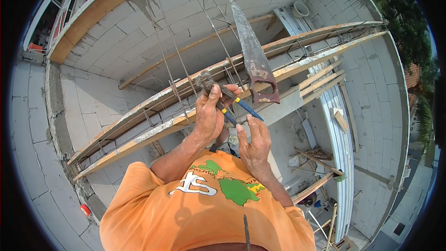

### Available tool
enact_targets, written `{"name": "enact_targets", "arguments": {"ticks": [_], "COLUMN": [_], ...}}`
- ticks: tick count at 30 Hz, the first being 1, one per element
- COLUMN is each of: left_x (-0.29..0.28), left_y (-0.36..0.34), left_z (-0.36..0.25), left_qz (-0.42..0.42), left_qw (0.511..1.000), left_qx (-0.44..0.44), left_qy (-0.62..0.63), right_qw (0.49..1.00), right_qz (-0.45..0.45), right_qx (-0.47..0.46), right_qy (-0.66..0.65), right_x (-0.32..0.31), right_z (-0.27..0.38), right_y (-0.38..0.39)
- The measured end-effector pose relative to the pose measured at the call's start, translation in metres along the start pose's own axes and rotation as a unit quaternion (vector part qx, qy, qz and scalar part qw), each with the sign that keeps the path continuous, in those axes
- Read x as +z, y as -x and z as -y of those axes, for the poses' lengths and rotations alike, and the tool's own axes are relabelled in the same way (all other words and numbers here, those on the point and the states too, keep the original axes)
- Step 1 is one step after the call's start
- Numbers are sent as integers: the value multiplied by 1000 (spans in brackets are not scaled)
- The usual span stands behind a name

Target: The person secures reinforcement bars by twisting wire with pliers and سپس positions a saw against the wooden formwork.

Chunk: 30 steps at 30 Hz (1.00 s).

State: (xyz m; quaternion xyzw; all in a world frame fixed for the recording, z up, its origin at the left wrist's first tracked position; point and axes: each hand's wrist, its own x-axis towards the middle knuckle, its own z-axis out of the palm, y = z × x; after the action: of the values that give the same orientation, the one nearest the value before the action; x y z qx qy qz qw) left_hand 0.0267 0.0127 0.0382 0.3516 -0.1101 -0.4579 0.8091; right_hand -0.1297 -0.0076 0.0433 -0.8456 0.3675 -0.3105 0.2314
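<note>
My left hand (209, 116) grips pincers (214, 92) with dark metal jaws and blue and black handles with yellow bands, near their head. My right hand (254, 146) is just below, thumb and forefinger pinched at the handle ends. Beyond and to the right of the pincers, a hand saw (246, 37) with a worn purple handle lies across the long formwork, blade toward the far wall. Thin steel bars (169, 60) rise behind my left hand. Whether anything else is inside my grip I cannot tell.
Timber-edged formwork (134, 146) with rebar runs diagonally under me between pale block walls (107, 28). Metal channels (341, 167) and planks (320, 81) lie at the right. A white bucket (300, 10) sits at the back. Below are a floor with scattered timber (316, 157) and part of a person (307, 201).
</note>
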Motion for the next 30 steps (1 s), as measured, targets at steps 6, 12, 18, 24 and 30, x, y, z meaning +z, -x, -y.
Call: {"name": "enact_targets", "arguments": {"ticks": [6, 12, 18, 24, 30], "left_x": [3, -11, -5, -9, -10], "left_y": [2, -11, -16, -21, -28], "left_z": [9, 9, 10, 1, 6], "left_qz": [19, 12, -36, 32, -43], "left_qw": [996, 999, 999, 998, 992], "left_qx": [32, 25, 38, 47, 91], "left_qy": [-78, -40, -16, -10, -80], "right_qw": [980, 906, 889, 964, 859], "right_qz": [-47, 4, 33, 53, 140], "right_qx": [114, 282, 299, 189, 300], "right_qy": [-159, -315, -345, -179, -391], "right_x": [30, 8, 8, 10, 1], "right_z": [0, 6, -5, -15, -10], "right_y": [-8, -12, 2, 1, -2]}}
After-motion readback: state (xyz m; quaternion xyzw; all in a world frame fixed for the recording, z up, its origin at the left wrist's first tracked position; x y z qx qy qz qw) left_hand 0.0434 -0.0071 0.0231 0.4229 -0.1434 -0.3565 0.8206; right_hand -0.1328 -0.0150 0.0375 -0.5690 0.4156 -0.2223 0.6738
